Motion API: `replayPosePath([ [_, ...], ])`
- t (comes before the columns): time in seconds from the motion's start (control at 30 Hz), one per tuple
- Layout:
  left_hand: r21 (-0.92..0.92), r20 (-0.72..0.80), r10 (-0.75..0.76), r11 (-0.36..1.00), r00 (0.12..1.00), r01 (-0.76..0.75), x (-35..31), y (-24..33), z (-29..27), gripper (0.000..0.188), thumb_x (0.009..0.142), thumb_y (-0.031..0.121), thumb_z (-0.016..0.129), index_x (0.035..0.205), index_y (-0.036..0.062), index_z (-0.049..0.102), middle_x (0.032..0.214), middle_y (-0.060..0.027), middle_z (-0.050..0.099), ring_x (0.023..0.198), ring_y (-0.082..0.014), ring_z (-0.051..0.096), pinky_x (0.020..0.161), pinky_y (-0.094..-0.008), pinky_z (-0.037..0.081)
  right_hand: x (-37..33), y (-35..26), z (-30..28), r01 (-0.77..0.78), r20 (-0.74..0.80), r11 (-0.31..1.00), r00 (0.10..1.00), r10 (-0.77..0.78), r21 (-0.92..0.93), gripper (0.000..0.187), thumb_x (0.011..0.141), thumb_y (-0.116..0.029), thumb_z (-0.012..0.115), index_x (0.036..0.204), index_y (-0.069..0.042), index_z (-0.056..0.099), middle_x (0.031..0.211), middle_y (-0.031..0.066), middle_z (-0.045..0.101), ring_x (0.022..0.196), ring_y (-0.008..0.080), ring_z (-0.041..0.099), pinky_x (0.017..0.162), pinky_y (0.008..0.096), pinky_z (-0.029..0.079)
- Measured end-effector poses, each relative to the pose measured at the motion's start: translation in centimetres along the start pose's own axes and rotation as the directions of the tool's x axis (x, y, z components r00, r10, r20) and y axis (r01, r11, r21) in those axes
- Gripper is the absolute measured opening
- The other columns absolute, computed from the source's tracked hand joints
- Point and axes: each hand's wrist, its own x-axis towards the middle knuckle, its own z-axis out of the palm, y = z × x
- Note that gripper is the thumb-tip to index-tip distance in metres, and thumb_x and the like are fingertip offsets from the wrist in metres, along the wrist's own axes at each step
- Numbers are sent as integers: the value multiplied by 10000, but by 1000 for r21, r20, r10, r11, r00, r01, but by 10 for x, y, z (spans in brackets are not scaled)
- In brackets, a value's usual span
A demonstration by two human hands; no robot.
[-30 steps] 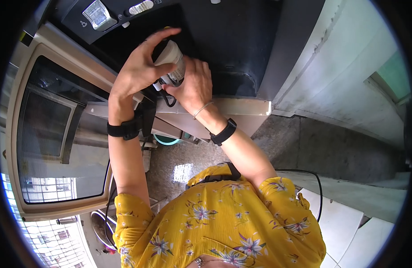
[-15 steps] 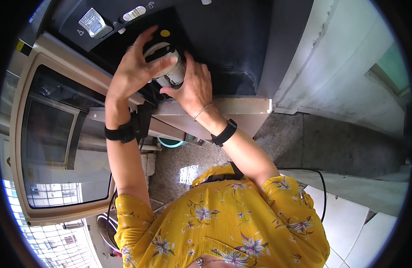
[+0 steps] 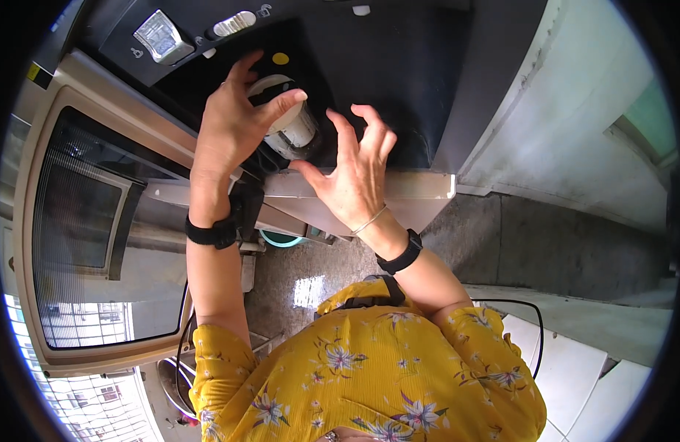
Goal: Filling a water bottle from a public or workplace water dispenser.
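Observation:
A short, upright cylinder (image 3: 293,134) with a pale body and a light, dark-banded top stands in the dark recess of a black-panelled appliance (image 3: 390,62). My left hand (image 3: 231,125) curves about its upper left side. Its thumb stretches across the top, fingers apart; whether it touches the cylinder I cannot tell. To the cylinder's right, my right hand (image 3: 354,166) is held with bent, spread fingers and nothing in them. A gap separates its fingers from the cylinder, and its thumb points toward the cylinder's base.
A silver square knob (image 3: 163,37) and an oval slider (image 3: 235,24) sit on the black panel, above a yellow dot (image 3: 281,58). At left is a beige-framed glass door (image 3: 108,236). A teal basin (image 3: 281,239) lies below; a pale wall (image 3: 575,110) rises at right.
My right hand has drawn away from the cylinder to the right and opened wider. My left hand has shifted slightly right, and the cylinder's body is less covered. The view has shifted a little.

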Motion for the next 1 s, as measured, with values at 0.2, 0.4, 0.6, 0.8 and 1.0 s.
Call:
replayPosePath([
  [0.2,33,-111,89,996,990,-85,-5,-3,-3,768,800,411,870,1363,-14,568,1123,-257,717,1067,-397,708,888,-426,571,-3,6,-4,107,-78,994,991,-109,-26,260,798,-203,806,962,-120,623,1305,195,459,1207,396,402,1025,494,350],
  [0.4,112,-33,-43,993,999,47,-5,3,1,810,798,414,877,1421,12,552,1171,-240,705,1071,-340,719,905,-400,572,0,4,-1,65,-31,991,997,-69,-117,565,724,-250,882,1206,-128,613,1423,176,386,1278,409,354,1043,508,333],
  [0.6,144,-44,1,990,999,5,-3,1,3,842,778,463,877,1415,16,556,1102,-239,728,1011,-362,738,852,-407,586,12,-9,25,62,8,986,998,-61,-154,796,664,-416,914,1291,-51,587,1533,186,299,1305,407,321,1081,523,266],
  [0.8,127,-36,-57,990,998,61,-3,3,2,864,761,458,887,1426,23,550,1130,-236,728,1045,-357,734,864,-401,583,15,-9,42,34,17,982,999,-31,-188,819,650,-465,922,1286,-52,612,1565,166,238,1310,402,266,1070,518,265],
  [1.0,114,-48,-62,991,997,68,-6,5,1,860,739,469,887,1396,24,557,1130,-242,725,1066,-386,712,892,-439,567,16,-9,45,47,-12,983,999,-50,-176,843,634,-495,924,1278,-46,616,1572,166,235,1308,400,261,1069,511,256],
])
